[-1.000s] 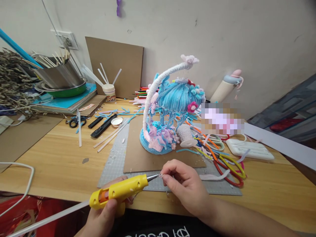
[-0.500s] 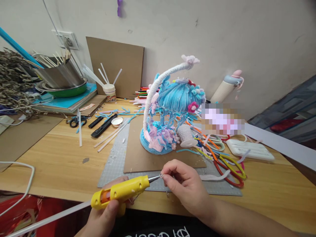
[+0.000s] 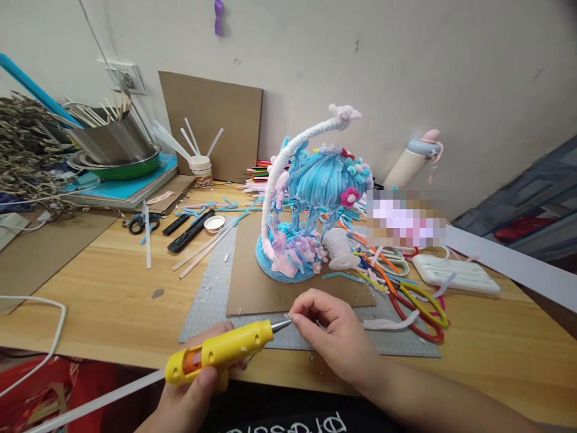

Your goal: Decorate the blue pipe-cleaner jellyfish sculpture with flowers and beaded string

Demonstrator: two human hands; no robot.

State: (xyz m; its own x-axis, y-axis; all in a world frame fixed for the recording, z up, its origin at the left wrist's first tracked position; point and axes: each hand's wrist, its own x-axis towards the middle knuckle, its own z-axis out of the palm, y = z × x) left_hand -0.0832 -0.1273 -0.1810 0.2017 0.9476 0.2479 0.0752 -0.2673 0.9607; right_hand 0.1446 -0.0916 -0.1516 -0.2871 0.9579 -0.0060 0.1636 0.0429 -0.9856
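My left hand (image 3: 192, 382) is wrapped round a yellow hot glue gun (image 3: 225, 349), with a long clear glue stick (image 3: 103, 397) sticking out of its rear. The gun's metal nozzle points right and ends at the fingertips of my right hand (image 3: 331, 331). Thumb and forefinger there are pinched on a tiny clear piece, too small to name. Beyond both hands stands a fuzzy pipe-cleaner jellyfish lamp (image 3: 327, 180), its blue dome under a curved white arm (image 3: 274, 168). The round blue base carries pink and lilac flowers (image 3: 306, 252).
A brown board (image 3: 256, 297) lies on a grey cutting mat (image 3: 198, 328). At right are red-and-yellow scissors (image 3: 417, 316), a bead spool (image 3: 339, 249) and loose pipe cleaners. A paper cup (image 3: 201, 171), box cutter (image 3: 192, 231) and black scissors (image 3: 137, 224) sit left.
My right fingertips have shifted slightly left and up at the nozzle tip, and the small clear piece is now more hidden. The glue gun is almost where it was.
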